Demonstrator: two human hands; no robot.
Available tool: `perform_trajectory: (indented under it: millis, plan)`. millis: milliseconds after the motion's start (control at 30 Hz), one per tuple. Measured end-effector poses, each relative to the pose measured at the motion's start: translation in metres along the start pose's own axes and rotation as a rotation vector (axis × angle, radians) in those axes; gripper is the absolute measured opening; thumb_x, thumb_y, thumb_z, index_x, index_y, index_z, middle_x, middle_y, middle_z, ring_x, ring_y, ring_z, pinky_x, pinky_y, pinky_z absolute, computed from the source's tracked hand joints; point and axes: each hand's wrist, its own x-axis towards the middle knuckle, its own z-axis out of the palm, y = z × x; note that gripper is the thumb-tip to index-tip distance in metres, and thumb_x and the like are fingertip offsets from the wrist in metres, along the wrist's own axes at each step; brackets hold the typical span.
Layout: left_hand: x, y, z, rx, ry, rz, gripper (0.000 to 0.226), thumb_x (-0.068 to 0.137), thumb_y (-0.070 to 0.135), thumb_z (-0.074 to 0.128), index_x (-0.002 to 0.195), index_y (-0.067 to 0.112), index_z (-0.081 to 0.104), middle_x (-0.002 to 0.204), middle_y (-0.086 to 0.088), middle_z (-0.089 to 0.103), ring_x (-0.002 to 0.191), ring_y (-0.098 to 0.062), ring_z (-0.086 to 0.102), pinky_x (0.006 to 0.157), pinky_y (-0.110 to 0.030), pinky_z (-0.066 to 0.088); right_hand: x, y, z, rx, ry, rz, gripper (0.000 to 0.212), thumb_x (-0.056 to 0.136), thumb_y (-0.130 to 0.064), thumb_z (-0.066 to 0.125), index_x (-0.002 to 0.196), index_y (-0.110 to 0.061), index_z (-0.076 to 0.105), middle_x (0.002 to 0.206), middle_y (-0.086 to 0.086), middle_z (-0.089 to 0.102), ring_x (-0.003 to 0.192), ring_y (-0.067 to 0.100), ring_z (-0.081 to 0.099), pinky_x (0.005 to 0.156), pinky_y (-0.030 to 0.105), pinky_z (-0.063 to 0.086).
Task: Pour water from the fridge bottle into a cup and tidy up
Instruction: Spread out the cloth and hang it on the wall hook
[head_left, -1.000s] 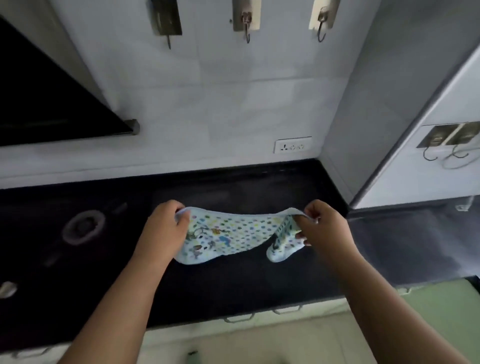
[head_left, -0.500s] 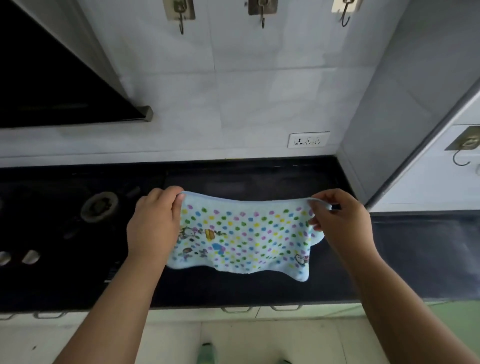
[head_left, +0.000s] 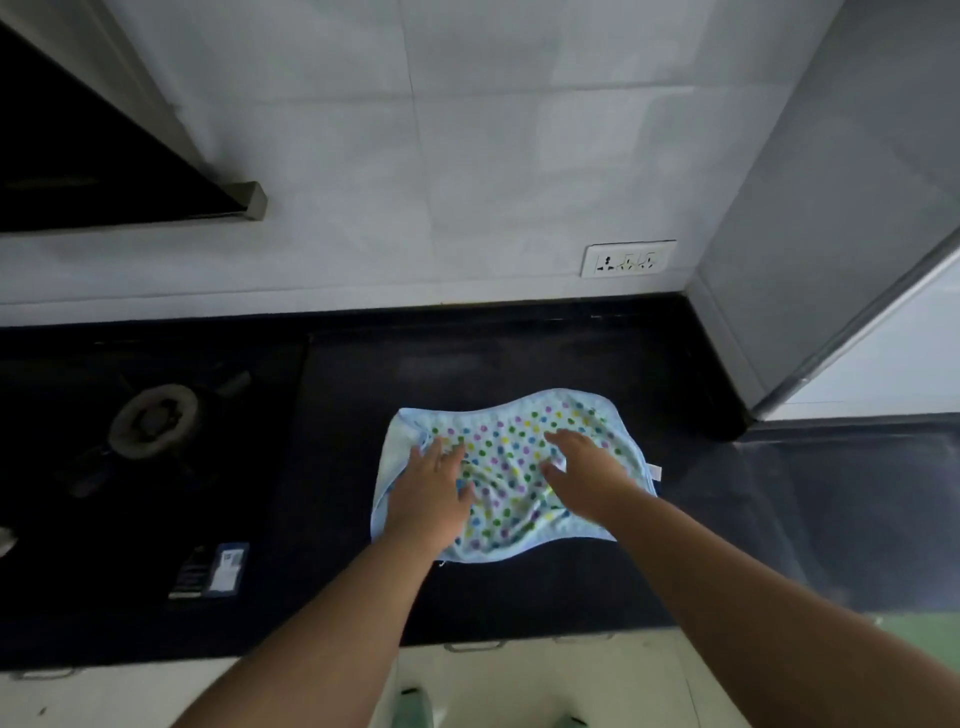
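A light blue cloth (head_left: 511, 457) with coloured dots lies spread on the black counter (head_left: 519, 358), a little rumpled in the middle. My left hand (head_left: 434, 493) rests flat on its left half, fingers apart. On the right half my right hand (head_left: 584, 470) also lies flat with spread fingers. Neither hand grips the cloth. No bottle or cup is in view.
A gas hob with a burner (head_left: 153, 421) takes up the counter's left part, with a label (head_left: 210, 571) near its front. A black hood (head_left: 78, 145) hangs above it. A wall socket (head_left: 628, 259) sits at the back right. A grey panel (head_left: 831, 234) bounds the right side.
The cloth, held stretched in the air between both hands, now lies flat on the counter. Both hands have let go of its corners and rest on top of it.
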Motion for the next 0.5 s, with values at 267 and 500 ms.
perform_trajectory:
  millis: [267,500]
  plan:
    - [-0.016,-0.053,0.064,0.112,-0.054,-0.068,0.062,0.098,0.064,-0.003,0.159,0.057,-0.012,0.170,0.016,-0.027,0.158,-0.020,-0.027,0.125,-0.064,-0.011,-0.008,0.053,0.058,-0.280,-0.036,0.157,0.052,0.106,-0.048,0.030,0.157,-0.036,0.031,0.164,-0.011,0.029,0.151,0.020,0.029,0.114,0.046,0.036]
    - [0.020,-0.020,0.039,0.092,0.226,0.009,0.060,0.103,0.054,0.021,0.161,0.042,0.033,0.172,0.008,0.026,0.162,-0.027,0.012,0.124,-0.069,0.015,0.024,0.017,0.076,-0.177,0.156,0.058,0.061,0.102,-0.066,0.020,0.159,-0.046,0.015,0.172,-0.008,0.007,0.159,0.025,0.005,0.127,0.049,0.012]
